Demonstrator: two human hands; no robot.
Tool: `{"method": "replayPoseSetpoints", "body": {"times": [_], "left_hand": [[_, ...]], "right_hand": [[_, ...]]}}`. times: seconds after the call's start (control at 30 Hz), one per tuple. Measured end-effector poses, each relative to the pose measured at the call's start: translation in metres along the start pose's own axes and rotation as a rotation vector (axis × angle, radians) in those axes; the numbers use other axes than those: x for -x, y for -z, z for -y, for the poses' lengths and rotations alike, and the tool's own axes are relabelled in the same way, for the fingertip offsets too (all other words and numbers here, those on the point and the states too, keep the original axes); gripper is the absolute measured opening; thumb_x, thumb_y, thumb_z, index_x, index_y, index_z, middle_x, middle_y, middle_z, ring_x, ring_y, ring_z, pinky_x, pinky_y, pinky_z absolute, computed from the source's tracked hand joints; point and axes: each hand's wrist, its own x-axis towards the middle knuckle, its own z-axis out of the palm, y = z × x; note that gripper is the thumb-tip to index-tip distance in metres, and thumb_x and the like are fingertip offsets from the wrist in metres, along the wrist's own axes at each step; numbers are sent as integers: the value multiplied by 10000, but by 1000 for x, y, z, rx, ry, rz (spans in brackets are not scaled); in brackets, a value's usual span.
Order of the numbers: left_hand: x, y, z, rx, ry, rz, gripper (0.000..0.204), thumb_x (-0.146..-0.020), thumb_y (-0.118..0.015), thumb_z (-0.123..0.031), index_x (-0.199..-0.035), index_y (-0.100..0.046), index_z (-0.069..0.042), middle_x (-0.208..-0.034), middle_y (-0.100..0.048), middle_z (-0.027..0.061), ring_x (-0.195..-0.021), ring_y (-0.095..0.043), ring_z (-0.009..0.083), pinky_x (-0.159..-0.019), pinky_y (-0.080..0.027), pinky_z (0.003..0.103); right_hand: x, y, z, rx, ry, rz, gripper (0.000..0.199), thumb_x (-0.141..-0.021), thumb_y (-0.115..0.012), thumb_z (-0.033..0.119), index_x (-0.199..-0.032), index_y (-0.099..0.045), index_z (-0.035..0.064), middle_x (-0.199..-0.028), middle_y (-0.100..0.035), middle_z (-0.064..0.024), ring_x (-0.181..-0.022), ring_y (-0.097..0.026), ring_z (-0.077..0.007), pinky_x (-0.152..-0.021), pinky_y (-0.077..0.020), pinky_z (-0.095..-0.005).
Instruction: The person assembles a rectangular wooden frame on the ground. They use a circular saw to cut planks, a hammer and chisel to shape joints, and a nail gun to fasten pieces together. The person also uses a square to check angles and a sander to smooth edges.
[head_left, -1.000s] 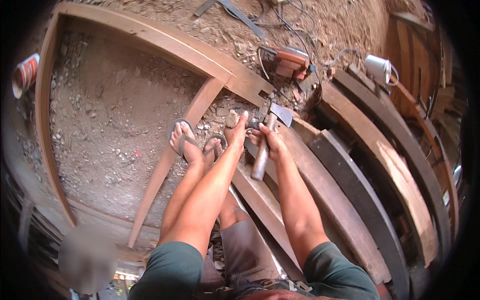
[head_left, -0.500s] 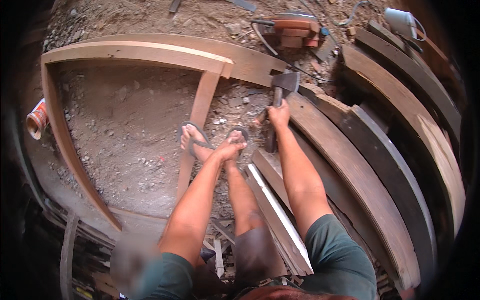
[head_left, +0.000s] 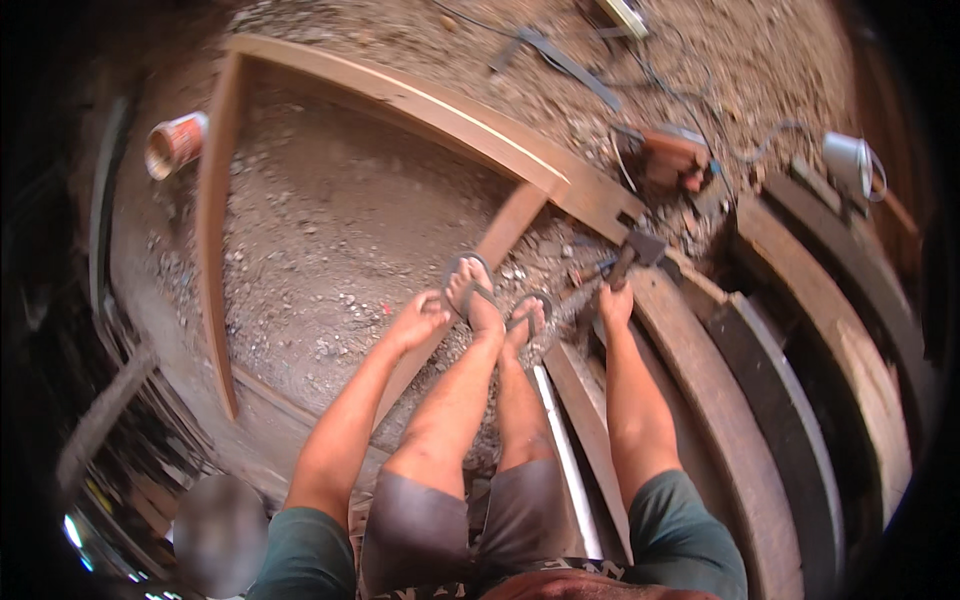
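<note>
My right hand (head_left: pixel 617 302) is wrapped around the handle of a hatchet (head_left: pixel 646 247), whose dark metal head points up past the fist. The hatchet is by the notched end of a wide plank (head_left: pixel 600 205) and the near ends of several long timbers. To the left, my left hand (head_left: pixel 418 322) hangs low beside my sandalled foot, fingers loosely curved and nothing in them. It is over the ground inside a wooden frame (head_left: pixel 215 230), close to the frame's slanting crosspiece (head_left: pixel 515 222).
Long curved timbers (head_left: pixel 715 385) lie side by side at the right. An orange-red power tool (head_left: pixel 675 158) sits beyond the frame, with cords on the gravelly ground. A white bucket (head_left: pixel 848 163) stands far right. An orange bucket (head_left: pixel 178 143) lies tipped over at left.
My left hand has come away from my foot and moved left. The right hand keeps its hold on the hatchet. The view has turned and shifted, so the frame appears tilted.
</note>
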Motion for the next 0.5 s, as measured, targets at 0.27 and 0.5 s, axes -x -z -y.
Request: {"method": "replayPoseSetpoints", "body": {"times": [0.27,0.5], "left_hand": [[217,-14,80,626,103,-128,558,-959,-714,-224,-1439,-507,-28,-1310,-651,118,-1172,-628,174,-1009,-506,348],[322,-52,149,75,144,-380,656,-919,-711,-394,-1454,-514,-70,-1428,-553,218,-1339,-516,376,-1133,-410,455]], "right_hand": [[111,-5,34,-208,-214,614,101,-998,-605,131,-1019,-594,33,-779,-632,-60,-658,-639,-192,-529,-531,-349],[215,-14,111,368,562,768,349,-885,-700,238,-1140,-617,14,-949,-733,-197,-867,-705,-374,-827,-555,-445]]}}
